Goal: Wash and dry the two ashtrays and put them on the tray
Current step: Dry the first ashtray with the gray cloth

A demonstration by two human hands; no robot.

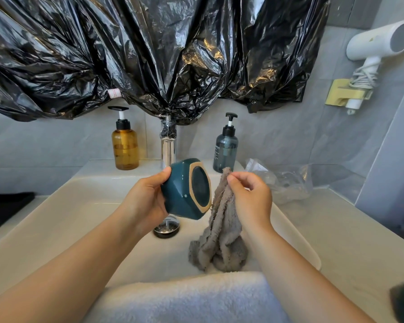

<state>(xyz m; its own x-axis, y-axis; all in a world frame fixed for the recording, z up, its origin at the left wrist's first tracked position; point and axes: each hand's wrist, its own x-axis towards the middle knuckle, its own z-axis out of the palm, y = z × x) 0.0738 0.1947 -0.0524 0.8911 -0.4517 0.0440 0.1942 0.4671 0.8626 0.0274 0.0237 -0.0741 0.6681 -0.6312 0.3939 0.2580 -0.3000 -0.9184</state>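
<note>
Teal ashtray held over sink, tipped on its side, gripped in curled fingers of left hand, right hand pinching top of grey cloth just beside ashtray, cloth's lower end resting in basin near drain, white towel over near rim.

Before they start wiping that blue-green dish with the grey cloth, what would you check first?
1. Left hand grips the ashtray securely: ok.
2. Right hand pinches the grey cloth: ok.
3. Ashtray held over the sink in case it slips: ok.
4. Cloth lifted clear of the basin: not ok, its lower end lies bunched in the sink.
5. Ashtray's inside rinsed clean: cannot tell, its underside faces the camera.
6. Tray ready nearby: cannot tell, none clearly in view.
</note>
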